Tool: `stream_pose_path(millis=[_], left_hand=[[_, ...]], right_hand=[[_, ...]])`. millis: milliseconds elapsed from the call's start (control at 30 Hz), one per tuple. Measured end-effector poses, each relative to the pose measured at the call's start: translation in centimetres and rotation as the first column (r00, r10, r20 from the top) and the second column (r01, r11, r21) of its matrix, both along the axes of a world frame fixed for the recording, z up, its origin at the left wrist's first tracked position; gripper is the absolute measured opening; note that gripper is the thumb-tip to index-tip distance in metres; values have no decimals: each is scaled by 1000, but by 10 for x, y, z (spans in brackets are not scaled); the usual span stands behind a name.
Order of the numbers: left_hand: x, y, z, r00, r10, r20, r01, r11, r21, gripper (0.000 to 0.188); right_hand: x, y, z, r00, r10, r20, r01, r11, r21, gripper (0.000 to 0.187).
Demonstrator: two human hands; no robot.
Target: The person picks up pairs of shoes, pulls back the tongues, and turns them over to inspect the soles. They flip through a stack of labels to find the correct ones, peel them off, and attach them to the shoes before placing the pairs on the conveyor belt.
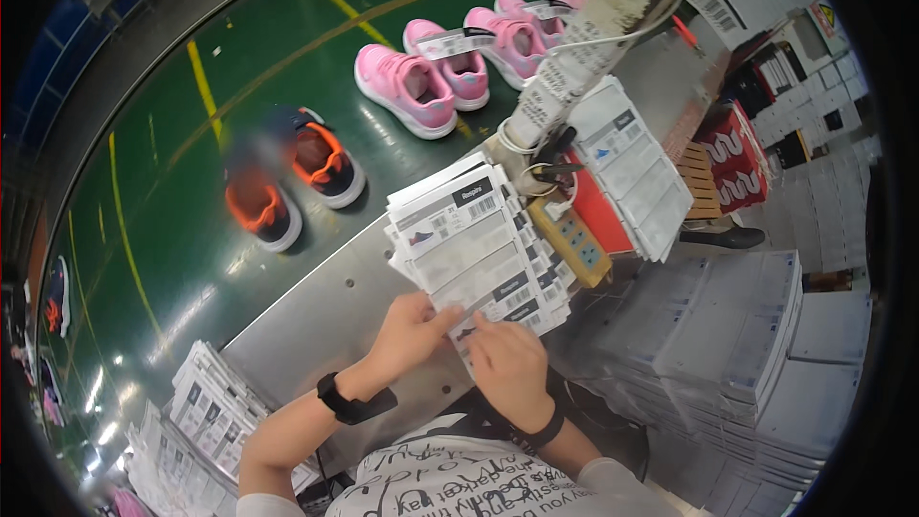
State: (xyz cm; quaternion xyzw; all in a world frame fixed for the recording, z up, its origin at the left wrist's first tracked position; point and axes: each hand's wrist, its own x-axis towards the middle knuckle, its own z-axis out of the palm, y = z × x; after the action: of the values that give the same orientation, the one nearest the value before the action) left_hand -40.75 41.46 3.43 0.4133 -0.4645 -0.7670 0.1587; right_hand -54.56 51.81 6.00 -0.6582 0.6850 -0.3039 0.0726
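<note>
A thick, uneven stack of white label sheets (466, 265) with barcodes and small shoe pictures lies on the metal ledge in front of me. Both hands meet at its near end. My left hand (407, 333) is closed, thumb and fingers pinching the edge of a label sheet. Close beside it, my right hand (512, 369) has its fingers curled onto the same sheet's near strip. The fingertips partly cover the print there. Beyond the stack, a pair of navy and orange sneakers (330, 172) stands on the green conveyor belt (144, 148).
Several pink sneakers (412, 88) with tags line the belt farther right. A post covered in labels (565, 67) rises beside a yellow power strip (571, 237). More label sheets (627, 168) lean right of it. White boxes (708, 325) are piled at right; another label stack (206, 412) sits at left.
</note>
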Motion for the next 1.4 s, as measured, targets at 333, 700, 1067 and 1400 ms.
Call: stream_pose_path(millis=[333,700,1067,1400], left_hand=[[1,6,-3,986,107,-127,-75,969,233,28],[-3,1,6,994,61,-85,-36,961,274,30],[2,-22,27,958,-211,194,183,971,153,38],[92,6,73,993,-75,-90,35,924,-382,59]], right_hand=[[7,-1,1,990,-18,139,15,1000,18,21],[-12,2,-1,757,-424,497,386,904,184,7],[-66,16,32,569,-155,808,701,605,-378,10],[50,-26,44,911,413,10,-401,890,-219,48]])
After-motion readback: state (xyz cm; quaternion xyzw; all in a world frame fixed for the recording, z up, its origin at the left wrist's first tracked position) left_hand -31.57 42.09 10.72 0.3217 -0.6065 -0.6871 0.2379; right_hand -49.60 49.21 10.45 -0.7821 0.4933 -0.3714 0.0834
